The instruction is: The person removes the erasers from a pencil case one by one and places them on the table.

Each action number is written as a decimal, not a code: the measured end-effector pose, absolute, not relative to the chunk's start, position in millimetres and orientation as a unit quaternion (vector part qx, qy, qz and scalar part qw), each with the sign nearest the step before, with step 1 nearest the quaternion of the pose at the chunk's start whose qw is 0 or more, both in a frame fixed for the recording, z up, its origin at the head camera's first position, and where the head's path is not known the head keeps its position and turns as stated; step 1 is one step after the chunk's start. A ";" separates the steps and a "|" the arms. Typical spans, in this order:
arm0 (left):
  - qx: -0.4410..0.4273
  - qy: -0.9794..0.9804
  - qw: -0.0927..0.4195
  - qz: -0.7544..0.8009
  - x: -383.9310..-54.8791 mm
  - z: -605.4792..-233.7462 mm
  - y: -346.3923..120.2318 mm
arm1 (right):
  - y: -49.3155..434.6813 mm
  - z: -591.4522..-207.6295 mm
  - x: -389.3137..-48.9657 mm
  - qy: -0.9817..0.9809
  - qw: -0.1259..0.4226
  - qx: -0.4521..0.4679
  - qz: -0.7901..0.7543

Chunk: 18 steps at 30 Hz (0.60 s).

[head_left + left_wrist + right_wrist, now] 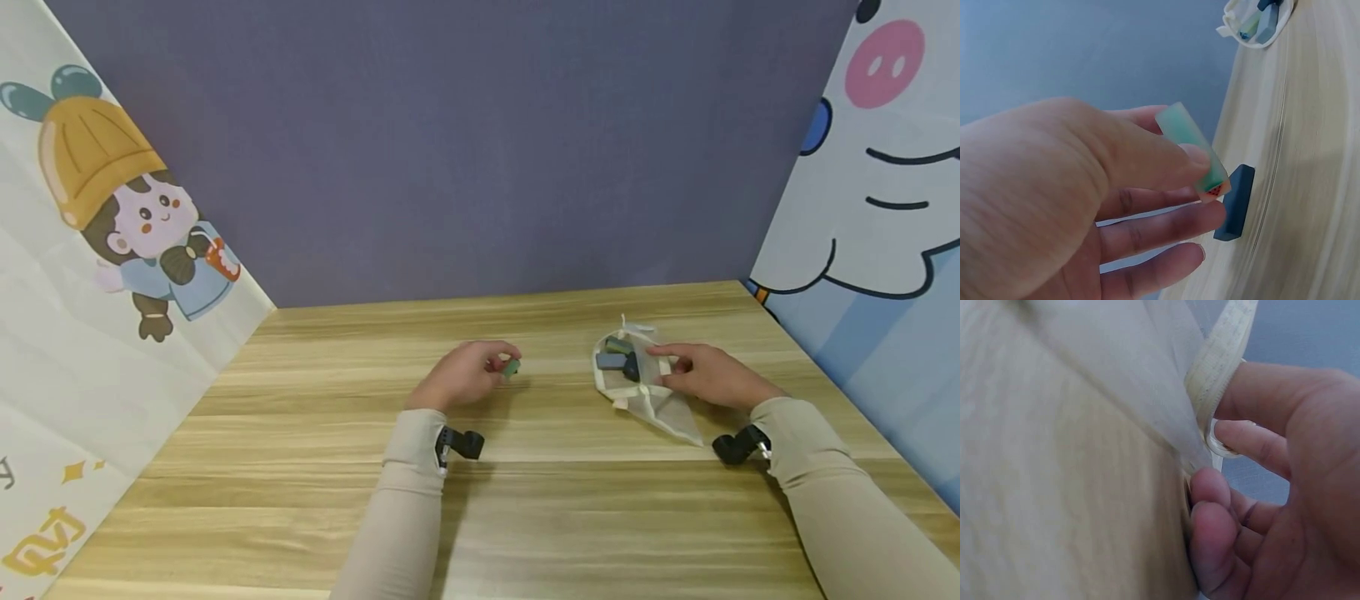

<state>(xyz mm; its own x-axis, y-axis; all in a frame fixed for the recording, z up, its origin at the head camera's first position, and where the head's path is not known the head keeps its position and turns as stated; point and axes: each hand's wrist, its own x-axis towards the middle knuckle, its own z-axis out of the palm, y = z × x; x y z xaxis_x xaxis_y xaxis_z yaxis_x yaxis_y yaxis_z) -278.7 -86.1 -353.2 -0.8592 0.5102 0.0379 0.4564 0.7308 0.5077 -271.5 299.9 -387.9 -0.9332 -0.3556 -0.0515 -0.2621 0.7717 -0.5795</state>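
My left hand (pixel 467 377) pinches a small pale green block (pixel 1186 137) between thumb and fingers, above the wooden table. The block resembles an eraser and has a red-dotted patch at its lower end. Beyond these fingers, in the left wrist view, a dark blue-black block (pixel 1235 203) lies on the table. To the right is a whitish see-through bag (pixel 670 412) with its mouth spread open. Inside it sit a grey-blue block (pixel 610 361), a green piece (pixel 618 344) and a black piece (pixel 632 367). The right hand (pixel 712 377) grips the bag's edge at its right side.
The wood-grain table (pixel 247 467) runs back to a grey-blue partition (pixel 465 158). White printed panels stand at the left (pixel 45 275) and the right (pixel 877 225). Each wrist carries a small black camera.
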 end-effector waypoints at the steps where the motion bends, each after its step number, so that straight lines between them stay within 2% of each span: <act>1: 0.258 0.929 0.053 0.259 -278.7 -353.4 -86.6 | 299.9 -387.9 -271.4 0.938 0.079 -0.164 -0.295; 18: 0.253 0.931 0.055 0.258 -277.0 -353.4 -90.6 | 301.0 -390.6 -274.0 0.939 0.078 -0.161 -0.293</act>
